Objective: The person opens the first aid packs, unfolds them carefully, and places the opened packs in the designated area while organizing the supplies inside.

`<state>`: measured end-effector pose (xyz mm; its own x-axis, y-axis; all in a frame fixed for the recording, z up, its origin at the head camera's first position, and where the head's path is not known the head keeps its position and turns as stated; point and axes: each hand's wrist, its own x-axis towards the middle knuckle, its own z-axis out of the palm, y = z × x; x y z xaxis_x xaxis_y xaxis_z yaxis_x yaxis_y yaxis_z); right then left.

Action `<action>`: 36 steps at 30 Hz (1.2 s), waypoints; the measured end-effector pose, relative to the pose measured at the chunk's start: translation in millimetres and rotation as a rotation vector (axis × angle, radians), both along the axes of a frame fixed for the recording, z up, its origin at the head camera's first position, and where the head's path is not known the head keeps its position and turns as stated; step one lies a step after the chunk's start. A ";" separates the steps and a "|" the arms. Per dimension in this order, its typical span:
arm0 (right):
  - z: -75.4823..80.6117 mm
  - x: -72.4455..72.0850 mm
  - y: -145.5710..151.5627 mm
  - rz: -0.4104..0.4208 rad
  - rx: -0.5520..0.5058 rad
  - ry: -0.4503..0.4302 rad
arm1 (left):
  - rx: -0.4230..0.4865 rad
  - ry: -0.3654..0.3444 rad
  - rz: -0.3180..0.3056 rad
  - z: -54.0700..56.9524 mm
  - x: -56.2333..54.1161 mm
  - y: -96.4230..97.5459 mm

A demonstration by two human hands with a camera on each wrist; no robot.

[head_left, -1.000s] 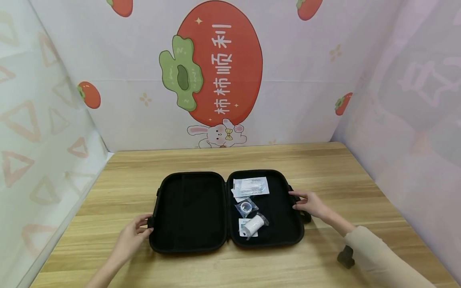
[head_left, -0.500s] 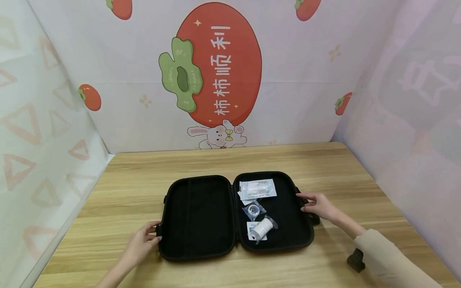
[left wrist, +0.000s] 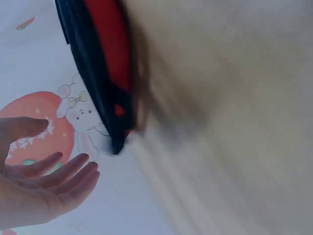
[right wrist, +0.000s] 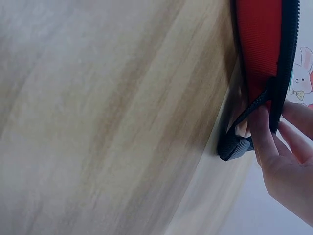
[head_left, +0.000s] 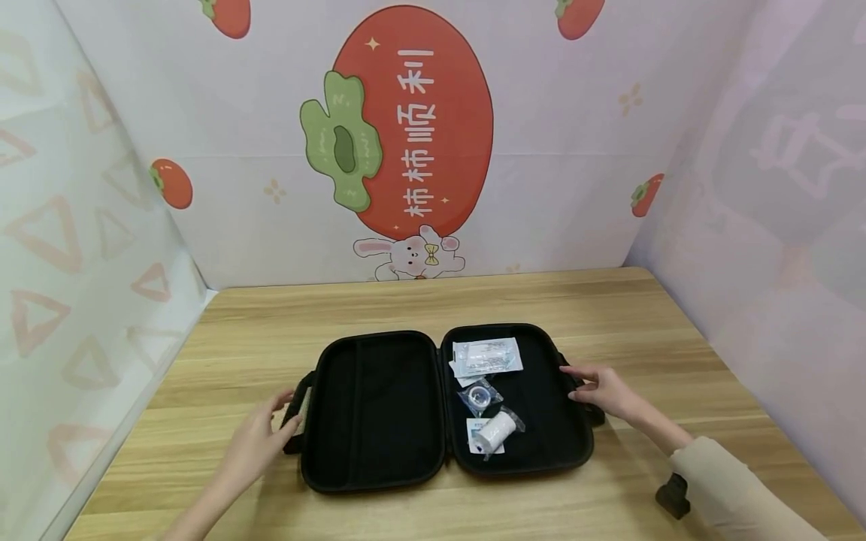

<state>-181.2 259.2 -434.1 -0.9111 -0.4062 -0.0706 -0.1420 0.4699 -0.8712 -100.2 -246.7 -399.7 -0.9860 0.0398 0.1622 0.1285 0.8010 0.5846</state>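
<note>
Case [head_left: 379, 413] is seen unfolded on the table [head_left: 406, 304], its two black-lined halves set side by side and joined in the middle. Its red outer side [left wrist: 110, 44], bordered by a dark zip, is shown in the wrist views. Its right-hand rim is pinched by the right hand [head_left: 605, 387], with fingers set on both sides of it, next to a black strap [right wrist: 234, 148]. The left hand [head_left: 253, 439] is held beside the handle [head_left: 299, 394] at the case's left side, thumb and fingers parted; contact with the handle cannot be made out, and in the left wrist view the fingers are seen extended and apart from the case. In the right half, white packets [head_left: 487, 357] are piled near the far edge; nearer the person, a ring [head_left: 479, 396] is enclosed in a clear bag, and a white roll [head_left: 497, 432] in clear wrap is lain aslant over a small packet [head_left: 474, 426]. A pale sleeve [head_left: 717, 473] is worn on the right arm. The table is backed by a white cloth [head_left: 548, 210], printed with a large red fruit [head_left: 453, 135] and a rabbit [head_left: 409, 255].
</note>
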 end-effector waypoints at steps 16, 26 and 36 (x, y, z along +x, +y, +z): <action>-2.0 2.8 -1.5 -0.065 0.041 -0.008 | -0.040 0.068 -0.390 19.2 -59.7 74.0; -0.4 3.7 -1.0 -0.074 0.052 -0.031 | -0.093 0.015 -0.543 17.4 -86.3 122.6; -1.2 5.3 0.1 -0.075 0.046 -0.031 | -0.228 0.020 -0.637 8.6 -108.5 164.9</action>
<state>-175.9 259.4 -435.3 -0.9358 -0.3325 -0.1168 -0.0778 0.5180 -0.8518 -208.7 -81.9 -391.1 -0.7554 0.6478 0.0986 0.6257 0.6683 0.4023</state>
